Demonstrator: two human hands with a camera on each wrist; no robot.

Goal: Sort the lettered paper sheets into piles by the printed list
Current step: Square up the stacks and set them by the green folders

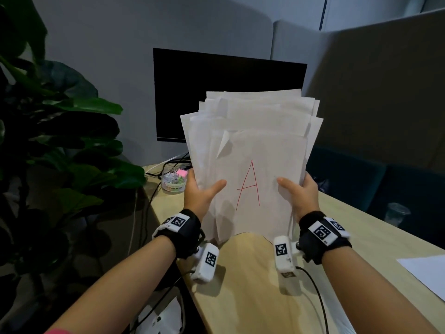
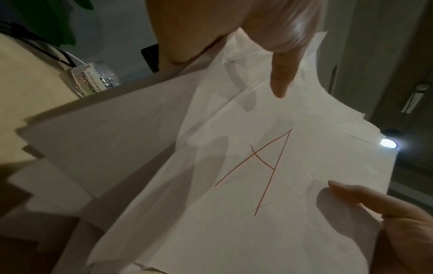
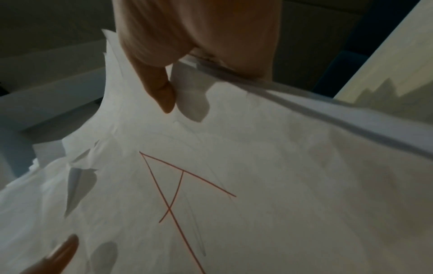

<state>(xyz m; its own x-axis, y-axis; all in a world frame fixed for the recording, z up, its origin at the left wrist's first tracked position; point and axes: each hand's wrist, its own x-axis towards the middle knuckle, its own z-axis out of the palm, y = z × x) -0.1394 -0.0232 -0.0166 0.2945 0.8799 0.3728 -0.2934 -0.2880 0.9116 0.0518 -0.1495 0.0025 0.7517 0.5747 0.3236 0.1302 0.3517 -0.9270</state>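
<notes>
A dark monitor (image 1: 228,92) and stationery jar (image 1: 174,180) are standing behind the upright, tall-axis sheet stack (image 1: 252,141), red "A" (image 1: 249,186) facing the person, which the left hand (image 1: 199,191) and right hand (image 1: 301,194) are gripping above the worktop (image 1: 252,285).

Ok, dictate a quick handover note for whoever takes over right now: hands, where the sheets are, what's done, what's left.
Left hand: grips the left edge of the paper stack, thumb on the front.
Right hand: grips the right edge the same way.
The stack stands upright, its bottom edge at the desk; the front sheet shows a red A.
A lone white sheet lies on the desk at the right; whether it is the list, I cannot tell.
Done: no sorted piles in view.
Left: probably all the sorting.
</notes>
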